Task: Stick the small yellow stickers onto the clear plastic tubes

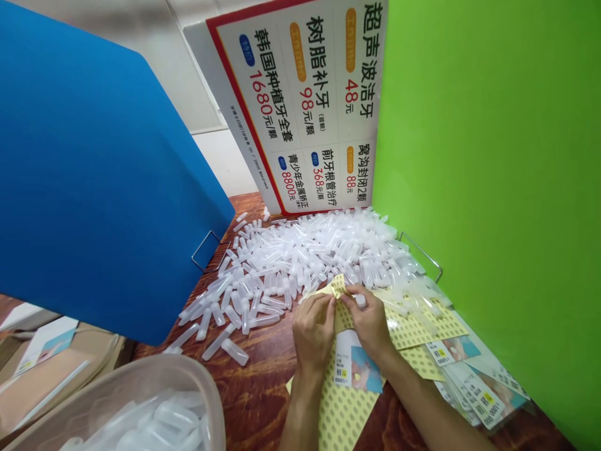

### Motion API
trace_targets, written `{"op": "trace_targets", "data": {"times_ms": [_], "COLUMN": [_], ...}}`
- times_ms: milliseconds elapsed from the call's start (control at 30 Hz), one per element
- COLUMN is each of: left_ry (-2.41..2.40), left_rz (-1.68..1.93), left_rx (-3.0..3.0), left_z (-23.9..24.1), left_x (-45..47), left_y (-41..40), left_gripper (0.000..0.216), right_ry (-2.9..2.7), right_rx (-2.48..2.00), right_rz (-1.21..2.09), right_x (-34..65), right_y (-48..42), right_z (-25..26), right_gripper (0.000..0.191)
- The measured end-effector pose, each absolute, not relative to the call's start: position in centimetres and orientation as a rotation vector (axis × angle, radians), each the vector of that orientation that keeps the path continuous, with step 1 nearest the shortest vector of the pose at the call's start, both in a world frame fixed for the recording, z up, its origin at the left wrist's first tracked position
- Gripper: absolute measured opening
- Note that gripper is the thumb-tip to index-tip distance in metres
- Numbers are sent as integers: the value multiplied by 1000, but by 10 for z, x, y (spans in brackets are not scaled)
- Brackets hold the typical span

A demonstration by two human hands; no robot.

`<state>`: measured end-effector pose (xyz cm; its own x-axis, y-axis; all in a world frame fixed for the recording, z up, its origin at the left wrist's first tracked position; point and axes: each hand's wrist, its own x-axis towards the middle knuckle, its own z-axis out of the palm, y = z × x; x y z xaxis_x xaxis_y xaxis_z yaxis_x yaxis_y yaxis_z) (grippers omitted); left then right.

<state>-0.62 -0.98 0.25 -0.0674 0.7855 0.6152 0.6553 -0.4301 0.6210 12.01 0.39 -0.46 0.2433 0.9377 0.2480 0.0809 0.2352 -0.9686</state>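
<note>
Fingertips of my left hand [313,329] are closed on the folded edge of a small yellow sticker sheet [339,285] with rows of dots. My right hand [370,322] pinches the same sheet from the other side. A white cap [360,301] shows against the fingers of my right hand; the rest of that tube is hidden, and I cannot tell whether it is gripped. Below both hands lies a printed card [359,369] on a larger yellow sticker sheet [347,416]. Just beyond my hands spreads a heap of clear plastic tubes with white caps [300,250].
A translucent tub [213,388] of tubes stands front left. More sticker sheets [422,322] and cards [483,394] lie on the right. Blue [94,156], green [493,156] and printed [300,125] boards stand around the wooden table [263,363]. Cardboard [61,401] lies far left.
</note>
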Motion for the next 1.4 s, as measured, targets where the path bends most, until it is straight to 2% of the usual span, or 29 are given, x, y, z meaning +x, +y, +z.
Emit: {"op": "trace_targets", "data": {"times_ms": [233, 500, 733, 1400], "left_ry": [1583, 1553, 1463, 1413], "left_rz": [1558, 1621, 1505, 1500], "left_rx": [2008, 1965, 1760, 1398], "left_z": [5, 1, 3, 3], "left_x": [-4, -5, -5, -3], "left_y": [-10, -8, -7, -5], "left_gripper": [12, 11, 10, 18], "right_ry": [-1225, -1232, -1270, -1189], "right_rx": [-1160, -1166, -1120, -1136], "right_rz": [715, 746, 718, 877], "right_x": [119, 120, 121, 121], "right_y": [4, 4, 2, 2], "right_z": [-7, -9, -5, -3], "right_gripper": [16, 18, 14, 18]}}
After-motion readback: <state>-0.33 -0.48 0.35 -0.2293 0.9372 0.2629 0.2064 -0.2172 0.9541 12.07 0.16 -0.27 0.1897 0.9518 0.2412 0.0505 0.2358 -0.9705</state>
